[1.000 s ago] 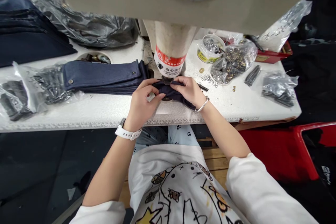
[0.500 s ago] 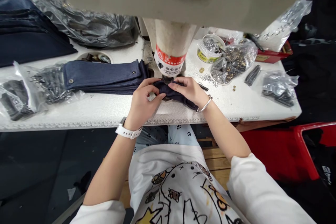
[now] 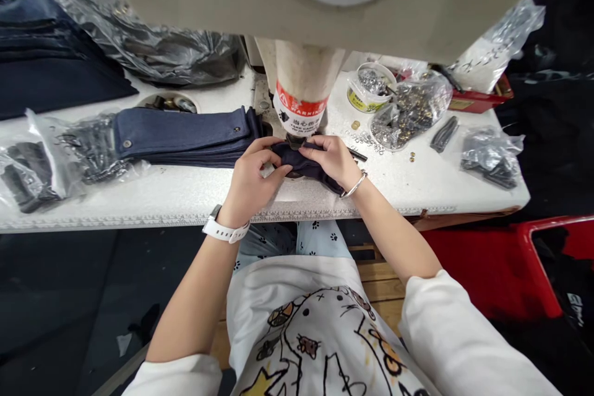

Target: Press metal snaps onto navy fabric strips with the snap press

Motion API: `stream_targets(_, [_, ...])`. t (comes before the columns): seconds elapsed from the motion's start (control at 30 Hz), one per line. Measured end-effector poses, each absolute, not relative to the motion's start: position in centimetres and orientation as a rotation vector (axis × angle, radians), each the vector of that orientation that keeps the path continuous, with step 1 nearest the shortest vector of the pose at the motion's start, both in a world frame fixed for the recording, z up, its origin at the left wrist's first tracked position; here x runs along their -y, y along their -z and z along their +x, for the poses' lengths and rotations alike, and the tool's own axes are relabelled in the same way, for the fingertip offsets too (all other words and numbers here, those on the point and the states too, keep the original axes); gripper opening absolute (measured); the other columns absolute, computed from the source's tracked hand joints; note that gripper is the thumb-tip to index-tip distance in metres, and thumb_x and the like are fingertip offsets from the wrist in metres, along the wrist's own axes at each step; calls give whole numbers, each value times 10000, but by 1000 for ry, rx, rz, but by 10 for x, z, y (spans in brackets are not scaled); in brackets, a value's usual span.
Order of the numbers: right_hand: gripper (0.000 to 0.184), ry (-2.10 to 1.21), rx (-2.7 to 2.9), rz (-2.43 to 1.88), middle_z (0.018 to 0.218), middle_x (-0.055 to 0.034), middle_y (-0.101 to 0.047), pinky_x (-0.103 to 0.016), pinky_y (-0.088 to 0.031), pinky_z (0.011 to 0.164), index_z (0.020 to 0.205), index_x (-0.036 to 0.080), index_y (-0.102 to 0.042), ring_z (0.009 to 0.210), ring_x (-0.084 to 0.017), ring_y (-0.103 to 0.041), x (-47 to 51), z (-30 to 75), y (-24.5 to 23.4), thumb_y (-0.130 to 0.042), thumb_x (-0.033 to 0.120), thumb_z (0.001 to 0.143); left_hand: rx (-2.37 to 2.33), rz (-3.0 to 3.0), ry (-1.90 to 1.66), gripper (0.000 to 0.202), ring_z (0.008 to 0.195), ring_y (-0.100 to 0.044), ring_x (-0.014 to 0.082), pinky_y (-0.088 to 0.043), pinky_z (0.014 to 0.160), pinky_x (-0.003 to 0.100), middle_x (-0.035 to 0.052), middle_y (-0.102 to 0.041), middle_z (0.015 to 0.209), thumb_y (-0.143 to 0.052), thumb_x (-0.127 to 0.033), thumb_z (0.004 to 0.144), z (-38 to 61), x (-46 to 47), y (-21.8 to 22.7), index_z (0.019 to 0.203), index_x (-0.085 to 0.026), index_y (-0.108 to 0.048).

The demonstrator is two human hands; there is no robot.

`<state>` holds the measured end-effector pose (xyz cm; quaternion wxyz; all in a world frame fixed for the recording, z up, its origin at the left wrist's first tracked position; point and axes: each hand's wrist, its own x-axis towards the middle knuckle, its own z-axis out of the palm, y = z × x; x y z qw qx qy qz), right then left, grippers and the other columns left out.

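A dark navy fabric strip lies under the head of a press machine that carries a red warning label. My left hand grips the strip's left end between thumb and fingers. On the other side my right hand pinches the same strip, its thumb close to the machine's tip. The far end of the strip hangs curled below my right wrist. To the left lies a stack of navy fabric strips with metal snaps on the top one. What sits directly under the tip is hidden.
Small rings lie scattered right of the machine. Behind them stand a tub of metal parts and a clear bag of fasteners. Plastic bags lie at left, dark folded fabric behind. A red chair is at lower right.
The view has shifted slightly. Both hands keep their hold on the fabric strip at nearly the same spot under the machine head.
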<state>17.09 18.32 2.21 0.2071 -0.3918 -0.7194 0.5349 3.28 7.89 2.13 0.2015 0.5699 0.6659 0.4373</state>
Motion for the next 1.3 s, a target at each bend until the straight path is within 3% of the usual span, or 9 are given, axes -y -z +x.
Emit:
stream_targets(0.73, [235,-1333,2122,-1091,606,24,-469,-239,-319,612,637,137,-539,620,-94,-417,-179,172,-28,-543,333,767,-1894,1543,-1201,123,864,-584,175,-485,797,334,66,-595,1096,-594,-245,728,33,-78,-19,641,-169,-550])
stream_targets(1.0, [277,-1354,2112,-1079,603,21,-464,-247,-310,599,635,140,-535,605,-92,-405,-180,172,-27,-548,384,765,-1873,1545,-1216,119,875,-584,171,-482,802,331,65,-597,1112,-593,-237,729,33,-78,-19,645,-165,-549])
stream_targets(1.3, [365,-1360,2106,-1062,607,12,-472,-256,-318,594,639,142,-540,607,-100,-409,-181,172,-24,-549,493,740,-1872,1538,-1191,63,758,-564,134,-477,673,297,64,-587,1147,-581,-216,728,33,-76,-17,686,-170,-568])
